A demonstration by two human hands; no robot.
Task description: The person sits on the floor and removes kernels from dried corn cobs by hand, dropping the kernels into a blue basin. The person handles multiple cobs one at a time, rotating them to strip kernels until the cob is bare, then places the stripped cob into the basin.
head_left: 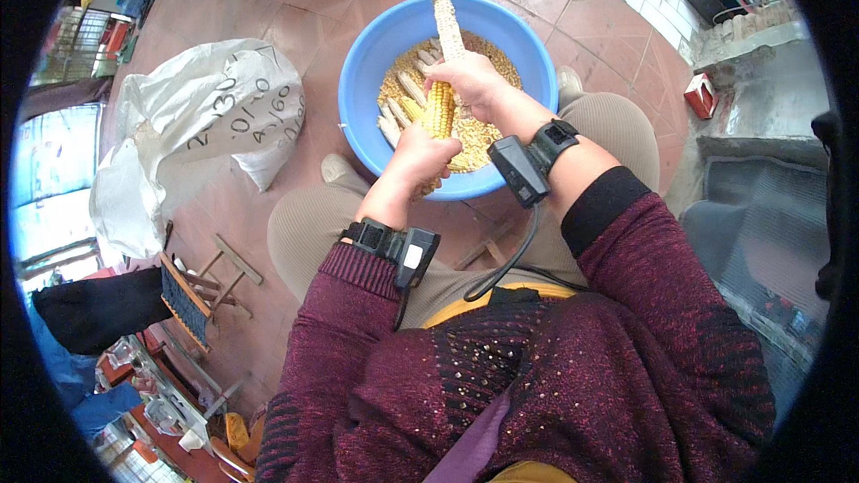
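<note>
A blue plastic basin (354,90) stands on the floor between my legs. Loose yellow corn kernels (475,141) cover its bottom, and several pale corncobs (409,86) lie on them at the left. Over the basin, my left hand (419,157) is closed around the lower part of an ear of corn (439,111) with yellow kernels on it. My right hand (470,84) grips a stripped, whitish corncob (447,23) that points up past the basin's far rim. The cob's lower end meets the upper part of the yellow ear; my fingers hide part of the contact.
A white woven sack (208,100) with handwriting lies on the tiled floor at the left. Nearer are a folding wooden stool (186,298) and a cluttered table. At the right stand a small red and white box (701,96) and a concrete ledge (758,47).
</note>
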